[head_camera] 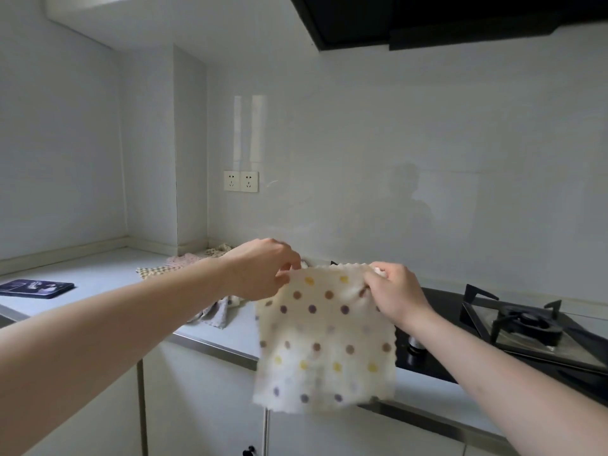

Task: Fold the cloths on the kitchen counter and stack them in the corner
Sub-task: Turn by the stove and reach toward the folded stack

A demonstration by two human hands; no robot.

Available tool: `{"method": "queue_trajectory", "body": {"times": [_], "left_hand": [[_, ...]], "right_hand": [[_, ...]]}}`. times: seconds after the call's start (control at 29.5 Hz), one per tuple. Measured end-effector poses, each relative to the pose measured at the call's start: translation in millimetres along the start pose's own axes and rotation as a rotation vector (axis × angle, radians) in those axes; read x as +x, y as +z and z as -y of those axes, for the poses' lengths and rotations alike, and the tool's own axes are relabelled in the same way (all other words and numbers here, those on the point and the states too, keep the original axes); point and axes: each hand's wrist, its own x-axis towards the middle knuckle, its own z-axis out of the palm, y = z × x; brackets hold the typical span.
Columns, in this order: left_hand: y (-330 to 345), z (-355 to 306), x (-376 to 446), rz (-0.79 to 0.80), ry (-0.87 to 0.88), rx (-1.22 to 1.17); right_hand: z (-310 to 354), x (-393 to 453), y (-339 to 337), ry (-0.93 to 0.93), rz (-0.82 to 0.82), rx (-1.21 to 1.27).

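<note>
Currently left hand and right hand are each pinching a top corner of the dotted cloth, grip clamped on fabric, cloth hanging in air above the bench front edge. Other cloths are lying unfolded behind the left arm, near the corner; stove sitting at right.

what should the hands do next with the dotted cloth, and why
Probably lower the dotted cloth onto the bare counter and start folding. The left hand and right hand each pinch a top corner, so it hangs open and unfolded in the air in front of the counter edge. Other cloths already lie near the corner.
</note>
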Motion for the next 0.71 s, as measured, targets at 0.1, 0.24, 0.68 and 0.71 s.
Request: {"method": "queue_trajectory", "body": {"times": [0.1, 0.24, 0.68, 0.71], "left_hand": [[14, 6, 1, 0.056, -0.083, 0.001], [33, 7, 10, 0.057, -0.167, -0.027], [83, 11, 59, -0.129, -0.347, -0.086], [85, 12, 63, -0.164, -0.370, -0.125]], "right_hand": [[-4, 7, -7, 0.058, 0.008, -0.020], [-19, 13, -6, 0.142, 0.082, -0.082], [-61, 54, 9, 0.115, -0.032, -0.332], [-64, 59, 10, 0.117, -0.051, -0.323]]}}
